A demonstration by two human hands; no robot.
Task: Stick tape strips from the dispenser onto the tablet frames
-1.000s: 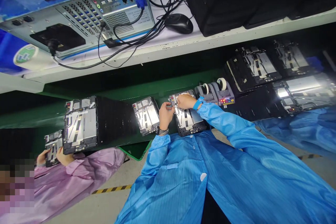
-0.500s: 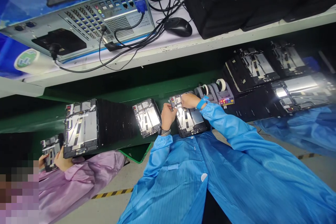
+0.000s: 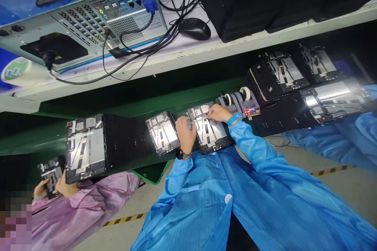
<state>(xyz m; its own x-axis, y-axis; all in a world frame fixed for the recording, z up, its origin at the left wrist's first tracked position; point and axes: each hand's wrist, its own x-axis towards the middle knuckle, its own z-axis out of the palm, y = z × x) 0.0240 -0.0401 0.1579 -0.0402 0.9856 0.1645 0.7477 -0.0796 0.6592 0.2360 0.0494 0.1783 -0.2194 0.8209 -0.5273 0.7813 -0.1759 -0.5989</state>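
Observation:
An opened tablet with bare metal battery plates and dark cables lies before me at the bench edge, against my blue coat. Curled at its upper left edge is my left hand; a small greyish thing I cannot name shows between thumb and fingers. My right hand pinches down at the tablet's upper right part, and what its fingertips hold is too small to tell. To the left of my left hand lies a second opened tablet. Just beyond my right hand stands a grey tape dispenser with a lit display.
A co-worker in a pink sleeve handles a device at left, near another opened tablet. More opened tablets lie at right, near another blue sleeve. Above, a shelf edge carries a computer case, a mouse and cables.
My left hand has drawn slightly back from the tablet's top edge, its fingers now curled. My right hand has shifted a little right on the tablet. The view has moved slightly.

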